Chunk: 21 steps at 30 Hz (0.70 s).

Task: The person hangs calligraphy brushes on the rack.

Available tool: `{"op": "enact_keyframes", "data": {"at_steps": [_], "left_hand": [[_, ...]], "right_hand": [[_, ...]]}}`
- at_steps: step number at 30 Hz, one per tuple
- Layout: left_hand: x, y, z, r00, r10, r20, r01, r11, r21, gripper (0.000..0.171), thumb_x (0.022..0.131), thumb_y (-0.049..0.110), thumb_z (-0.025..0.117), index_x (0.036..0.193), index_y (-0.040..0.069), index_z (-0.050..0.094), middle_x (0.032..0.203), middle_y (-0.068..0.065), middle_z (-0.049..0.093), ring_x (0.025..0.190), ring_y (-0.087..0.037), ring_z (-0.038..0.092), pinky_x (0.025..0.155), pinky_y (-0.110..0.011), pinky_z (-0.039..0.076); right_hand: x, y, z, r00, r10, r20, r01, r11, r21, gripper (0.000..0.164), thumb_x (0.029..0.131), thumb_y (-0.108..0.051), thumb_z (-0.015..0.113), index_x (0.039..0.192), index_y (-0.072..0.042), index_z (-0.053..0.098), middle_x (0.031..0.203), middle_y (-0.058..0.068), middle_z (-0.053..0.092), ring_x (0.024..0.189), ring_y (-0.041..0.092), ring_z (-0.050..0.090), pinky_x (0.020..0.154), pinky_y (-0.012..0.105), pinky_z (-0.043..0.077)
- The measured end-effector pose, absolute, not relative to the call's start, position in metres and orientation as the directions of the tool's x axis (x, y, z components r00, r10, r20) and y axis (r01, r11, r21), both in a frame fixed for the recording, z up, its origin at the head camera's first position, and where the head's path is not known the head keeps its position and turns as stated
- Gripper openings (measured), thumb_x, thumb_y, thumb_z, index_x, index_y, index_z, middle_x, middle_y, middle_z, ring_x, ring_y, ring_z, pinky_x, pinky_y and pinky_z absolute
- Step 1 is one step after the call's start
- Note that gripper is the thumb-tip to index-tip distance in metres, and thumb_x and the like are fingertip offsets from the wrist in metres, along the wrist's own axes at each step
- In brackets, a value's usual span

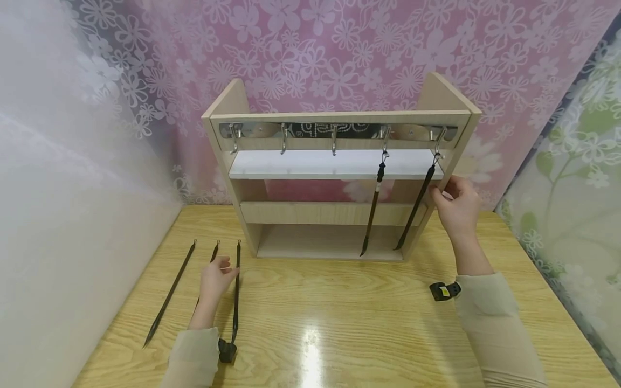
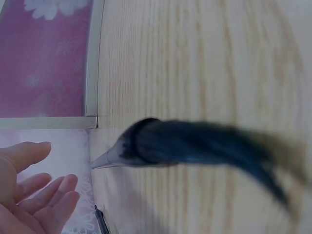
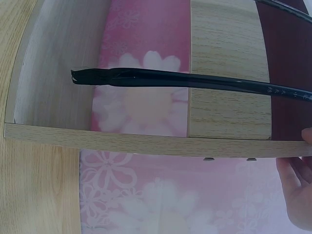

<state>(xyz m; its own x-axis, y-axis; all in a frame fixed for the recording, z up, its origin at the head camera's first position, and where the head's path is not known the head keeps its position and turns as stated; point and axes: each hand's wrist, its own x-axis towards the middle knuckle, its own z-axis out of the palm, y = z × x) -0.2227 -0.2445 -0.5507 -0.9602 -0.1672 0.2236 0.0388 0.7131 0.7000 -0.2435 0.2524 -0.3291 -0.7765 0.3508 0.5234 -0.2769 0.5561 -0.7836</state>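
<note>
In the head view, two ink brushes hang by loops from hooks right of the middle, tips down before the wooden shelf, and three other brushes lie on the tabletop at lower left. In the left wrist view, the left hand has loose, spread fingers and holds nothing. In the right wrist view, the right hand pinches the shelf's side at the right edge, likely to keep it still.

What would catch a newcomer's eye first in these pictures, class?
Two brushes hang from hooks at the right of the pale wooden shelf, whose right side the right hand grips. Three dark brushes lie on the table at left, near the left hand.
</note>
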Motion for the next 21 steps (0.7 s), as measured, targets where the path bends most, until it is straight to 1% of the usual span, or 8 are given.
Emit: {"op": "enact_keyframes", "data": {"at_steps": [5,8,12,14,16,19,21], "left_hand": [[-0.218,-0.243,-0.547,-0.971,-0.152,0.186,0.012,0.744,0.668,0.041,0.077,0.022,0.068,0.107,-0.002,0.055,0.094,-0.017,0.061,0.081,-0.028,0.061,0.063,-0.037,0.054],[-0.208,-0.235,-0.525,-0.982,-0.148,0.119,-0.031,0.745,0.666,0.041,0.077,0.019,0.068,0.106,-0.007,0.055,0.093,-0.021,0.060,0.083,-0.032,0.060,0.063,-0.039,0.054],[-0.193,-0.219,-0.492,-0.986,-0.163,0.023,-0.104,0.726,0.680,0.040,0.076,0.012,0.068,0.105,-0.011,0.054,0.094,-0.025,0.059,0.085,-0.037,0.057,0.063,-0.041,0.052],[-0.190,-0.216,-0.486,-0.984,-0.176,0.002,-0.128,0.723,0.679,0.038,0.076,0.012,0.068,0.103,-0.010,0.055,0.092,-0.023,0.059,0.083,-0.036,0.057,0.060,-0.040,0.052],[-0.190,-0.215,-0.486,-0.984,-0.176,-0.013,-0.140,0.730,0.669,0.036,0.076,0.012,0.068,0.102,-0.010,0.056,0.090,-0.021,0.060,0.080,-0.034,0.057,0.058,-0.038,0.052],[-0.190,-0.215,-0.485,-0.985,-0.169,-0.036,-0.150,0.736,0.661,0.036,0.076,0.014,0.068,0.100,-0.010,0.056,0.088,-0.019,0.060,0.077,-0.032,0.057,0.059,-0.039,0.051],[-0.190,-0.216,-0.486,-0.987,-0.156,-0.042,-0.144,0.734,0.663,0.037,0.075,0.013,0.068,0.100,-0.011,0.056,0.087,-0.019,0.060,0.077,-0.031,0.057,0.061,-0.040,0.050]], "right_hand": [[-0.243,0.252,-0.328,-0.778,0.352,0.520,-0.277,0.551,-0.787,0.026,0.081,-0.010,0.060,0.102,0.006,0.058,0.091,-0.008,0.051,0.083,-0.002,0.052,0.080,0.028,0.050],[-0.243,0.252,-0.329,-0.774,0.351,0.526,-0.277,0.561,-0.781,0.026,0.081,-0.010,0.060,0.102,0.006,0.058,0.090,-0.006,0.052,0.082,-0.003,0.052,0.080,0.029,0.050],[-0.243,0.252,-0.329,-0.768,0.353,0.535,-0.277,0.570,-0.774,0.025,0.081,-0.009,0.060,0.101,0.006,0.058,0.089,-0.008,0.052,0.081,-0.005,0.051,0.079,0.023,0.050],[-0.243,0.252,-0.329,-0.768,0.353,0.535,-0.278,0.569,-0.774,0.025,0.081,-0.009,0.060,0.101,0.006,0.058,0.088,-0.008,0.051,0.081,-0.005,0.051,0.078,0.022,0.050],[-0.243,0.253,-0.329,-0.769,0.353,0.534,-0.278,0.567,-0.775,0.026,0.081,-0.009,0.060,0.102,0.006,0.058,0.089,-0.007,0.052,0.082,-0.004,0.052,0.079,0.024,0.050],[-0.243,0.253,-0.329,-0.775,0.349,0.526,-0.277,0.561,-0.780,0.027,0.081,-0.010,0.060,0.104,0.005,0.058,0.090,-0.004,0.054,0.084,-0.002,0.053,0.080,0.028,0.050],[-0.243,0.253,-0.328,-0.779,0.349,0.521,-0.275,0.556,-0.784,0.028,0.081,-0.011,0.060,0.105,0.005,0.058,0.091,-0.002,0.055,0.085,0.000,0.054,0.080,0.028,0.050]]}}
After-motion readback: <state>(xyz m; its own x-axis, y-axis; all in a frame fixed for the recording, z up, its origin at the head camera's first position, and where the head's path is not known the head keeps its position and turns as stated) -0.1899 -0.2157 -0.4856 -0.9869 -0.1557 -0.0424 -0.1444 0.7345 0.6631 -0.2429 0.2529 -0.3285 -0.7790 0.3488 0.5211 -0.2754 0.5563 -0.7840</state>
